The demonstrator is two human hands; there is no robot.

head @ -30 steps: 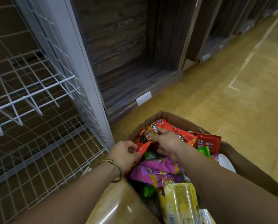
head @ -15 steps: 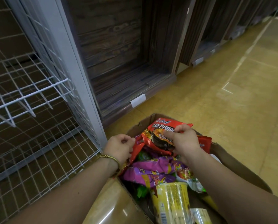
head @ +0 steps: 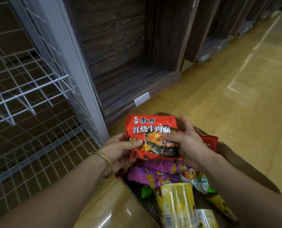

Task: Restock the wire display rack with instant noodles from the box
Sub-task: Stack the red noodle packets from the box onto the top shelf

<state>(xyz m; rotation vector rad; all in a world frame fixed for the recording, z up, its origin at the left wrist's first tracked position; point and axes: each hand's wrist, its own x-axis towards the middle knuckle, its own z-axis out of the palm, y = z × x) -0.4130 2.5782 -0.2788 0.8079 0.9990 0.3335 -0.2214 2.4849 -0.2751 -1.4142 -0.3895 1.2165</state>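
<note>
A red instant noodle packet (head: 153,129) is held face up above the cardboard box (head: 235,155). My left hand (head: 120,148) pinches its lower left edge, thumb on top. My right hand (head: 188,142) grips its right side, thumb across the picture. Below, the box holds a purple packet (head: 155,173), another red packet (head: 209,142), a yellow noodle cup (head: 176,204) and several more packets. The white wire display rack (head: 30,96) stands to the left, its sloped shelf and lower grid bare.
A grey rack post (head: 74,66) rises between the wire rack and dark wooden shelving (head: 124,63) with a white price tag (head: 142,99). Glossy yellow floor (head: 219,96) stretches to the right and beyond the box.
The red packet has come up out of the box and turned face up. Both hands now hold it by its sides, higher than before.
</note>
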